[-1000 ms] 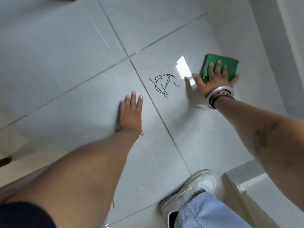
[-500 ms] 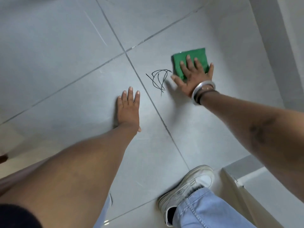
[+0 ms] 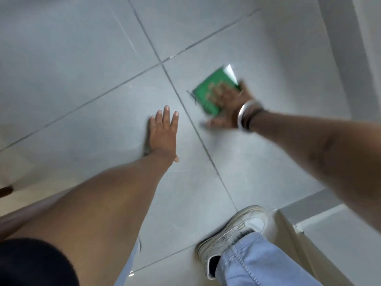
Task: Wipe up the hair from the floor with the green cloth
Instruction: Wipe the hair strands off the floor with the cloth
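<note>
The green cloth (image 3: 208,89) lies flat on the grey tiled floor (image 3: 82,79), just right of a grout line. My right hand (image 3: 228,102), blurred by motion, presses down on it with spread fingers; silver and dark bangles ring the wrist. Only a few dark strands of hair (image 3: 192,97) show at the cloth's left edge; the rest is hidden under it. My left hand (image 3: 164,131) rests palm down on the tile left of the grout line, fingers apart and holding nothing.
My white shoe (image 3: 233,230) and blue jeans leg stand at the bottom right. A raised white step (image 3: 321,230) sits right of the shoe. A pale wall (image 3: 340,48) runs along the right side. A bright reflection glints beside the cloth.
My right hand has slid the green cloth leftward over the tangle of hair, which now is mostly covered. My left hand has stayed planted in place.
</note>
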Demonstrator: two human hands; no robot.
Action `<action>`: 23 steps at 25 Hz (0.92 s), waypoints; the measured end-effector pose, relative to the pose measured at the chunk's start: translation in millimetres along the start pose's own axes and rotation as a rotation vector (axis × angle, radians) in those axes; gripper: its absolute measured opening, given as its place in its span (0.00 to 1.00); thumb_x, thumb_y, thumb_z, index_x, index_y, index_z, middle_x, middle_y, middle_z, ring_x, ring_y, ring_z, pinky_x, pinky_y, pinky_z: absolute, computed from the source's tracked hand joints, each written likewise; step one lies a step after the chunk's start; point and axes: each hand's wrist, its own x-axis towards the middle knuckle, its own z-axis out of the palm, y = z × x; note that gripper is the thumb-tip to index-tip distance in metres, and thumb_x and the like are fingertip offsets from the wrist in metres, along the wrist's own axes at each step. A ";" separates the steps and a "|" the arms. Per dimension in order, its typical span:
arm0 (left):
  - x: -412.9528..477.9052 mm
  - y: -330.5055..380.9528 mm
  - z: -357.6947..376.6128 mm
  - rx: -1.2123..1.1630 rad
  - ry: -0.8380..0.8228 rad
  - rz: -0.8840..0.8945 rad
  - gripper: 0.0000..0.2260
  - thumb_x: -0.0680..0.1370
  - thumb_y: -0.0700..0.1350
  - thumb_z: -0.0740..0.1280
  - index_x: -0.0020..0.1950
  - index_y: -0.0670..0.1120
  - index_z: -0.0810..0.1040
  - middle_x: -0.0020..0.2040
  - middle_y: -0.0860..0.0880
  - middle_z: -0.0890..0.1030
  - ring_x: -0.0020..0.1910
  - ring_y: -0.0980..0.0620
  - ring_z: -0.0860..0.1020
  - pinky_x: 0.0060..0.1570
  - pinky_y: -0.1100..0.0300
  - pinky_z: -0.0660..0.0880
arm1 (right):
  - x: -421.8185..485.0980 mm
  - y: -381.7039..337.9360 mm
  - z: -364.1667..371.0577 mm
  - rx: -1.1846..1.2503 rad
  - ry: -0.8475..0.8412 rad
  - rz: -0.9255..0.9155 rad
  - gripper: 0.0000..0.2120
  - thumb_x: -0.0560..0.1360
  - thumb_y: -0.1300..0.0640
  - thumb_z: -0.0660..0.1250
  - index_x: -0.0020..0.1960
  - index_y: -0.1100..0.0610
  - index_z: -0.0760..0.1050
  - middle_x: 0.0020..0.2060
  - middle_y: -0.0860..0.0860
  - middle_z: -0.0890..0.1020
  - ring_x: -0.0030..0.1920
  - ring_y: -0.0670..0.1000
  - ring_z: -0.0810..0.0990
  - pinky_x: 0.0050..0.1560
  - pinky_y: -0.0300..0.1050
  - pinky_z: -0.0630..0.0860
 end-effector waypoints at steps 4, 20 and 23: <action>-7.8 -0.5 0.5 0.010 -0.033 -0.004 0.65 0.62 0.64 0.78 0.79 0.43 0.35 0.79 0.38 0.37 0.79 0.37 0.42 0.75 0.42 0.41 | 49.3 -8.4 -30.0 0.233 -0.018 0.290 0.53 0.61 0.19 0.36 0.78 0.49 0.45 0.79 0.52 0.46 0.78 0.59 0.46 0.71 0.71 0.44; -0.5 -4.7 5.3 0.045 -0.013 0.014 0.65 0.62 0.67 0.76 0.79 0.43 0.33 0.79 0.37 0.37 0.78 0.36 0.41 0.75 0.44 0.40 | 68.9 -37.1 -41.2 0.030 -0.015 0.057 0.45 0.68 0.24 0.36 0.78 0.48 0.44 0.79 0.50 0.45 0.78 0.56 0.44 0.73 0.69 0.39; -1.6 -3.5 3.9 0.036 -0.019 0.014 0.66 0.62 0.66 0.77 0.78 0.42 0.33 0.79 0.37 0.37 0.78 0.36 0.42 0.76 0.44 0.41 | -4.2 -53.1 3.2 0.036 -0.105 0.059 0.46 0.67 0.25 0.35 0.78 0.49 0.44 0.79 0.50 0.44 0.78 0.55 0.43 0.73 0.67 0.40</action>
